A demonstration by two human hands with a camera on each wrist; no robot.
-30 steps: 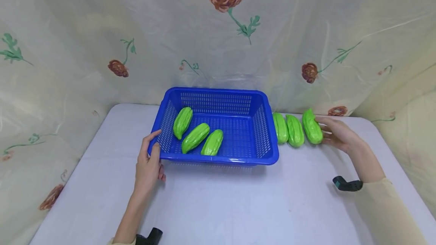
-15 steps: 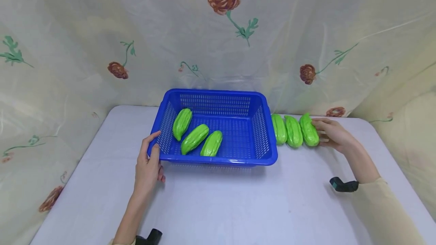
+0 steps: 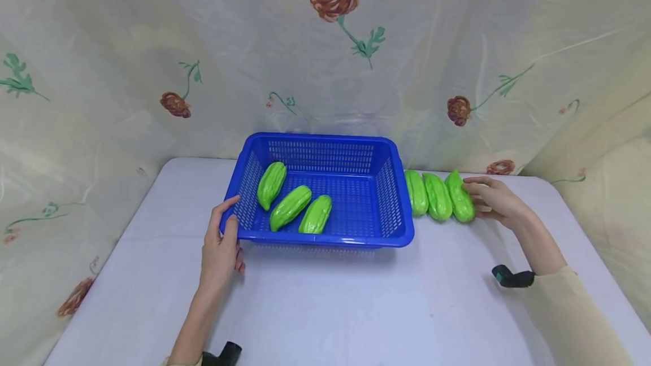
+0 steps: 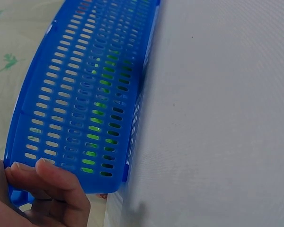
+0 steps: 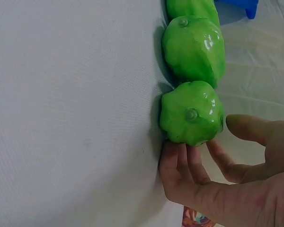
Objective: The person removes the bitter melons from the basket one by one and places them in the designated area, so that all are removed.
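Note:
My left hand (image 3: pixel 220 253) grips the near left corner of a blue perforated basket (image 3: pixel 325 238); the left wrist view shows its fingers (image 4: pixel 61 182) curled at the rim. Inside lie three glossy green ridged gourds, one upright at the left (image 3: pixel 272 185), a slanted middle gourd (image 3: pixel 290 208) and a right gourd (image 3: pixel 316 214). Three more stand side by side on the table right of the basket. My right hand (image 3: pixel 495 199) is at the outermost gourd (image 3: pixel 460 197). In the right wrist view its loosely bent fingers touch that gourd's side, while the thumb (image 5: pixel 248 127) sits slightly apart.
A white-covered table (image 3: pixel 325 309) carries everything. Close behind the basket and gourds hangs a floral curtain (image 3: pixel 407 44), which also encloses the left and right sides. The inner gourd (image 3: pixel 418 192) of the row lies against or beside the basket's right wall.
The right hand has moved left with the outermost gourd, which came down beside the middle one and now lies against it. The thumb has loosened. The left hand stays on the basket.

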